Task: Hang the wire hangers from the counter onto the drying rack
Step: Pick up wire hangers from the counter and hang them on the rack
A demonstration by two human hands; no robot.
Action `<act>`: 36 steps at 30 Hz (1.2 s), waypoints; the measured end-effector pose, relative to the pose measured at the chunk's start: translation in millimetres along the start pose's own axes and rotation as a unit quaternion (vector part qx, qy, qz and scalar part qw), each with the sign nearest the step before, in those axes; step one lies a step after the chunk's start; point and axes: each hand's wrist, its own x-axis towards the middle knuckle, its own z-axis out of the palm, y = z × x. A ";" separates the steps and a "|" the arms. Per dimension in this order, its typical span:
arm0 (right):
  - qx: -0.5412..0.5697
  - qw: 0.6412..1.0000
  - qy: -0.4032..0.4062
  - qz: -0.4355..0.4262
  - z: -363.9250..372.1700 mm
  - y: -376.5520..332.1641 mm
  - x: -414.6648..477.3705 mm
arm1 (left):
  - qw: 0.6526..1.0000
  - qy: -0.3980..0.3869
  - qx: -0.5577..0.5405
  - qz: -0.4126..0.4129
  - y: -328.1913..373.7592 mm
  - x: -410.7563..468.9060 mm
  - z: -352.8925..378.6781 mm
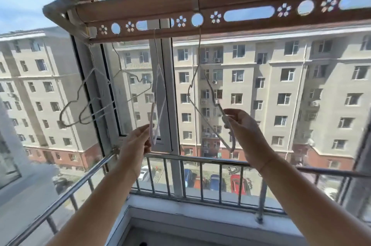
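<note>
Hands apart: left hand (pixel 137 141) pinches white wire hanger (pixel 153 106), right hand (pixel 243 127) grey wire hanger (pixel 233 141) (both hooked in brown perforated rack (pixel 249 25)).

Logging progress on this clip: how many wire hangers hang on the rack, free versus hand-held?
Free: 2, far-left hanger and second hanger.
Hand-held: 2, third hanger in left hand, fourth hanger in right hand.
Total: 4 on the drying rack.

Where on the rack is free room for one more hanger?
Free: the rack holes right of the right hanger in the right hand, from the long slot onward. Crowded: left end, where two hangers overlap beside the middle hanger in the left hand.
</note>
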 end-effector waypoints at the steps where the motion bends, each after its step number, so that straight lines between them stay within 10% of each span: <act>1: -0.022 1.000 -0.001 0.003 -5.8 10.2 -5.9 | 1.000 -0.013 0.010 -0.015 -13.1 -2.0 4.3; 14: -0.217 0.974 0.048 0.036 -160.5 76.8 -82.2 | 0.926 -0.348 0.135 -0.062 -117.5 -61.9 161.2; 36: -0.322 0.872 0.320 0.184 -632.7 33.4 -314.5 | 0.801 -0.592 0.083 -0.033 -188.4 -339.3 600.7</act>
